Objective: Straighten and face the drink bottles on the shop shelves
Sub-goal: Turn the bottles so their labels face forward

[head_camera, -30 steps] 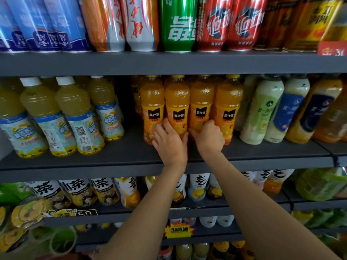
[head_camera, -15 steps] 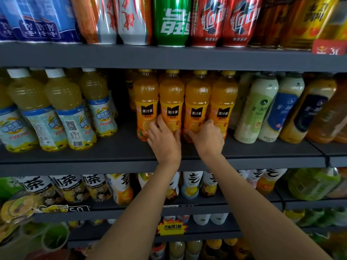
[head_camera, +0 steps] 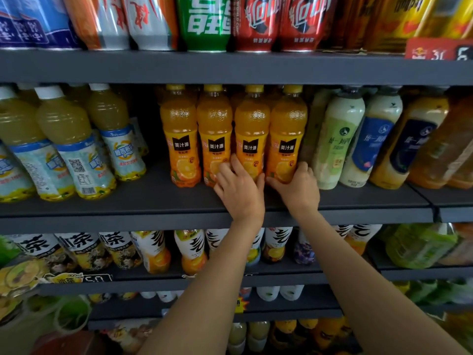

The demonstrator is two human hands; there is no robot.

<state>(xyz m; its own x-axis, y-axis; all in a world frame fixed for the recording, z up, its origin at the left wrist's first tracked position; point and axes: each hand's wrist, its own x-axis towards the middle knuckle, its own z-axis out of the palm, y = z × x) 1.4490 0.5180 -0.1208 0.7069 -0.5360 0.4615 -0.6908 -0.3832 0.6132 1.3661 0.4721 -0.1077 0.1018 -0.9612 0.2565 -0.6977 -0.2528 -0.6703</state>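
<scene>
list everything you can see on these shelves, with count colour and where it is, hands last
orange juice bottles: four in the front row, orange with black label patches, middle shelf centre
pale yellow drink bottles: several, white caps, blue and white labels, middle shelf left
milky bottles: two, pale green and blue labels, middle shelf right
amber bottles: a few, middle shelf far right
cans: blue, orange, green, red, yellow, top shelf
tea bottles: many, white labels with black characters, lower shelf
price tag: one, red, top shelf edge right
left hand: on the two middle orange bottles
right hand: holds the rightmost orange bottle's base
</scene>
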